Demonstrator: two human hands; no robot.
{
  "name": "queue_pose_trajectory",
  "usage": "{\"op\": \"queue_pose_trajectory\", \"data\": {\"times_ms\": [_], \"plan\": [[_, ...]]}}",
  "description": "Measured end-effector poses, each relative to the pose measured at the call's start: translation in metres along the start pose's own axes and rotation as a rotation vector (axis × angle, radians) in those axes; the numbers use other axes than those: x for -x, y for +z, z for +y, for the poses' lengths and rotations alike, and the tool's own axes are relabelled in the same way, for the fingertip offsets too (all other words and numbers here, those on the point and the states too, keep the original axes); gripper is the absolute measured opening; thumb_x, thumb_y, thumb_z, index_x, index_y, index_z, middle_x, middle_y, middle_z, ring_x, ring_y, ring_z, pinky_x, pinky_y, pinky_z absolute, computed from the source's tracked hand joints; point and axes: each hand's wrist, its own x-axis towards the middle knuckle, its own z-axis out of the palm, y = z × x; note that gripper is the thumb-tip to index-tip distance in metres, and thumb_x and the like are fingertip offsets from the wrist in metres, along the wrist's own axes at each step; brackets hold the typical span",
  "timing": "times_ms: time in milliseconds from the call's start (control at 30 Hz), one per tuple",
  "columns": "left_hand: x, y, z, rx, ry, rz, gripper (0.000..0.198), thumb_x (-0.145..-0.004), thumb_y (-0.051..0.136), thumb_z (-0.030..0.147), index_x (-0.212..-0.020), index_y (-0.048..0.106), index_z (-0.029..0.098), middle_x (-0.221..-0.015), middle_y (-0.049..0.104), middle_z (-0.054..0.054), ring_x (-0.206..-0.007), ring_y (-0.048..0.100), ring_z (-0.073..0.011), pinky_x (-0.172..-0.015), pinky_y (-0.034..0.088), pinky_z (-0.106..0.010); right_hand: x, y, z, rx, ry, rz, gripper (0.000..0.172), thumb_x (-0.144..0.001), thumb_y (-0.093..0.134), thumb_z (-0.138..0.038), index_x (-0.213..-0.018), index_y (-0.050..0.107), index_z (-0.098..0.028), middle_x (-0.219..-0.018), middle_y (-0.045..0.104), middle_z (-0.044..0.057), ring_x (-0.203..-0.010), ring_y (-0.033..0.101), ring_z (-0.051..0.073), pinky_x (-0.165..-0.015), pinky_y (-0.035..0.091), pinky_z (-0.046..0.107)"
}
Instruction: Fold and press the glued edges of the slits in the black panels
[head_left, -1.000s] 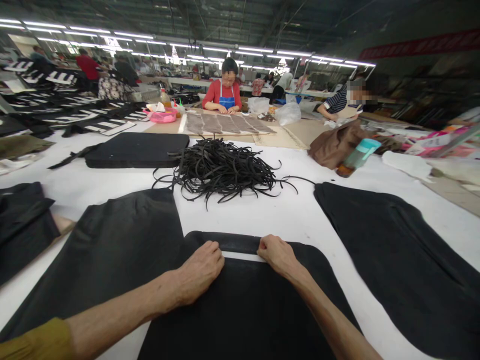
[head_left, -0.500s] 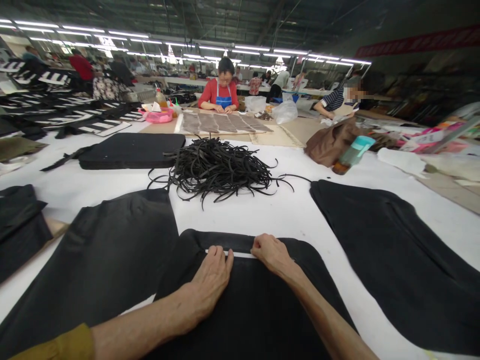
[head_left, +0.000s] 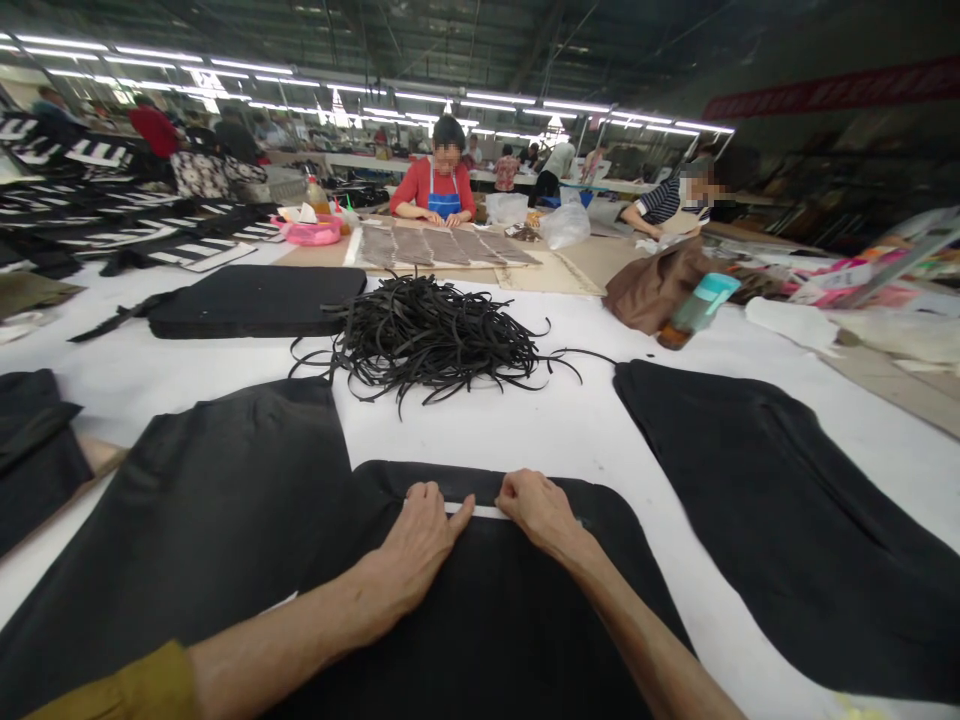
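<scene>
A black leather-like panel (head_left: 525, 620) with rounded far corners lies in front of me, its far edge folded over toward me. A narrow white strip (head_left: 486, 511) shows along that fold. My left hand (head_left: 420, 545) has its fingers bent over the fold, with the thumb stretched onto the strip. At the other end of the strip, my right hand (head_left: 536, 508) grips the folded edge in a pinch, its fingertips partly hidden. Little space separates the two hands.
Beyond the panel sits a pile of thin black strips (head_left: 442, 335), beside a stack of black pieces (head_left: 259, 302). More black panels lie left (head_left: 225, 500) and right (head_left: 780, 500). A bottle (head_left: 699, 312) leans by brown cloth (head_left: 649, 285). A co-worker in red (head_left: 442, 190) works opposite.
My left thumb has spread away from the fingers and now points along the white strip toward my right hand. The right hand keeps its pinch; the view has shifted slightly.
</scene>
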Motion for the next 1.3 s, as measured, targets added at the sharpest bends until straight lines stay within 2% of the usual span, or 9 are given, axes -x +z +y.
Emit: {"op": "queue_pose_trajectory", "data": {"times_ms": [200,367,533,633,767,833,1067,1200,1300], "plan": [[0.034,0.007,-0.046,0.13,-0.02,-0.031,0.046,-0.08,0.034,0.005,-0.124,0.045,0.012,-0.117,0.051,-0.013,-0.103,0.047,-0.0244,-0.089,0.037,-0.041,-0.002,0.002,0.002,-0.01,-0.011,-0.021,0.018,-0.07,0.047,-0.018,-0.069,0.065,-0.02,-0.078,0.068,0.006,-0.079,0.061,0.02,-0.062,0.033,0.027],[0.05,0.012,-0.053,0.184,-0.148,-0.1,0.047,-0.08,0.032,0.004,-0.124,0.046,0.009,-0.125,0.048,-0.013,-0.111,0.042,-0.0264,-0.095,0.033,-0.042,0.002,0.005,-0.009,-0.005,-0.03,-0.022,0.018,-0.071,0.046,-0.019,-0.07,0.064,-0.02,-0.079,0.068,0.005,-0.08,0.06,0.019,-0.063,0.034,0.027],[0.039,-0.009,-0.059,0.323,-0.329,-0.127,0.052,-0.07,0.04,0.001,-0.121,0.048,0.01,-0.128,0.044,-0.012,-0.112,0.04,-0.0259,-0.095,0.034,-0.04,0.001,0.009,-0.024,0.02,-0.026,-0.006,0.02,-0.073,0.044,-0.019,-0.073,0.065,-0.02,-0.08,0.068,0.007,-0.08,0.06,0.02,-0.062,0.034,0.028],[0.024,-0.021,-0.051,0.385,-0.331,-0.043,0.054,-0.069,0.037,-0.002,-0.121,0.047,0.011,-0.123,0.047,-0.011,-0.111,0.04,-0.0231,-0.096,0.033,-0.037,-0.003,0.011,-0.029,0.027,-0.042,-0.003,0.02,-0.073,0.045,-0.02,-0.074,0.065,-0.021,-0.08,0.068,0.006,-0.08,0.06,0.02,-0.063,0.035,0.028],[0.001,-0.019,-0.021,0.538,-0.012,-0.059,0.042,-0.072,0.044,0.006,-0.114,0.049,0.013,-0.112,0.05,-0.008,-0.101,0.043,-0.0211,-0.091,0.038,-0.033,-0.008,0.012,-0.031,0.033,-0.067,0.002,0.02,-0.074,0.045,-0.02,-0.076,0.065,-0.021,-0.08,0.068,0.006,-0.08,0.061,0.019,-0.064,0.036,0.027],[-0.006,-0.012,-0.009,0.553,0.051,-0.064,0.041,-0.073,0.049,0.013,-0.114,0.047,0.011,-0.111,0.049,-0.009,-0.097,0.043,-0.0217,-0.088,0.04,-0.034,-0.01,0.012,-0.03,0.033,-0.072,0.007,0.02,-0.074,0.045,-0.019,-0.076,0.066,-0.02,-0.081,0.068,0.007,-0.08,0.061,0.019,-0.064,0.037,0.027],[-0.008,0.003,-0.003,0.58,0.015,-0.06,0.049,-0.071,0.048,0.008,-0.119,0.04,0.015,-0.116,0.044,-0.007,-0.102,0.04,-0.0213,-0.089,0.04,-0.034,-0.005,0.011,-0.016,-0.046,-0.228,0.021,0.011,-0.076,0.05,-0.017,-0.08,0.06,-0.021,-0.084,0.063,0.002,-0.081,0.057,0.015,-0.07,0.039,0.024],[-0.009,0.006,-0.003,0.557,0.011,-0.051,0.059,-0.065,0.048,0.003,-0.123,0.037,0.015,-0.12,0.044,-0.007,-0.103,0.04,-0.0219,-0.092,0.039,-0.034,0.008,0.009,0.006,-0.117,-0.379,0.104,0.033,-0.076,0.051,-0.01,-0.106,0.049,-0.022,-0.105,0.055,0.003,-0.093,0.053,0.014,-0.082,0.04,0.024],[-0.009,0.008,-0.002,0.539,0.014,-0.04,0.063,-0.064,0.048,0.002,-0.125,0.035,0.013,-0.123,0.042,-0.008,-0.104,0.039,-0.0221,-0.092,0.038,-0.034,0.015,0.009,0.028,-0.103,-0.41,0.199,0.035,-0.077,0.049,-0.009,-0.11,0.045,-0.02,-0.105,0.053,0.006,-0.094,0.052,0.018,-0.082,0.042,0.029]]}}
